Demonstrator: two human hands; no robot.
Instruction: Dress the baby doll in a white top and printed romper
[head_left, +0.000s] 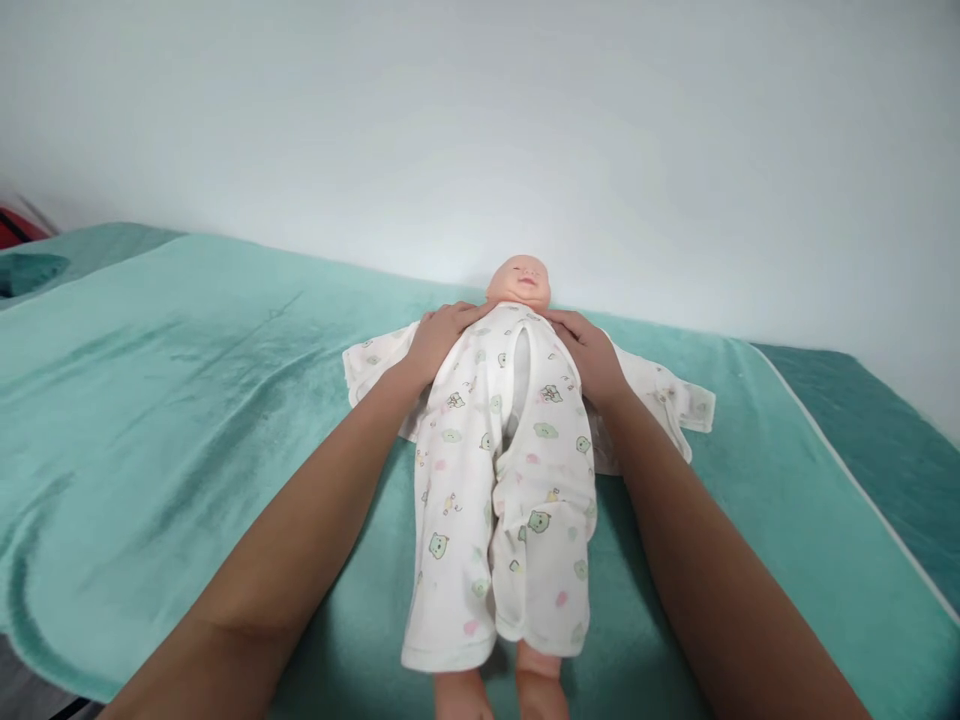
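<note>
A baby doll (519, 280) lies on its back, its head against the wall side. White baby trousers (457, 500) printed with small green and pink figures cover it from the neck down, with an open slit in the upper middle. Its lower legs show below the cuffs. My left hand (444, 338) holds the trousers' top edge beside the doll's neck. At the opposite top corner, my right hand (590, 355) grips the same edge. Some fingers of both hands are hidden. A matching white shirt (660, 392) lies beneath, its sleeves spread to both sides.
A light green plush blanket (187, 400) with wrinkles lies under the doll. Darker green cloth (862, 420) shows at the right. A white wall (480, 130) rises just behind the head. Something red (16, 228) stands at the far left edge.
</note>
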